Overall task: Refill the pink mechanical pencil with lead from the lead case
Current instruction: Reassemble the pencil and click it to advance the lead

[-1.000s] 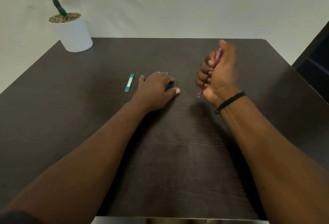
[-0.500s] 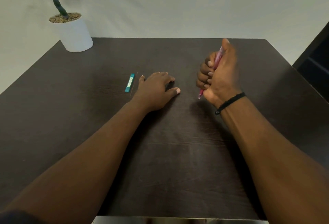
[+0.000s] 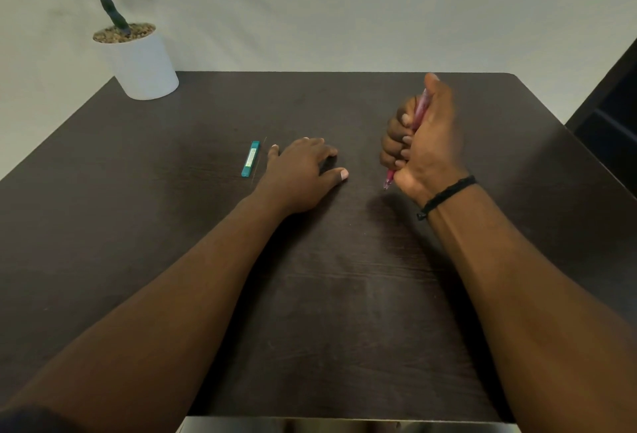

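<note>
The dark table (image 3: 344, 329) is filling most of the view, with a white plant pot (image 3: 144, 64) standing at its far left corner, well apart from the work. Both forearms are reaching in over the wood.

The right hand (image 3: 427, 143) is gripping the pink mechanical pencil (image 3: 420, 112) in a closed fist, fingers curled right round the barrel, tip pointing down toward the table and the thumb (image 3: 435, 86) pressing on the top end. Over the last second the thumb has been shifting slightly on that end while the fist has barely moved (most likely clicking the button, though the picture is too blurred there to be sure). That is suggesting the person is checking whether lead is feeding out, or emptying the mechanism, rather than loading anything yet.

The left hand (image 3: 303, 174) is lying flat and palm down on the table, fingers loosely spread and holding nothing; it has not moved in that time.

The teal lead case (image 3: 250, 158) is lying just beside the left hand's little finger, untouched. A thin dark line is lying between the case and the hand, possibly a loose lead (image 3: 259, 157), but it is too fine to tell.

So the refill proper is not yet starting.
</note>
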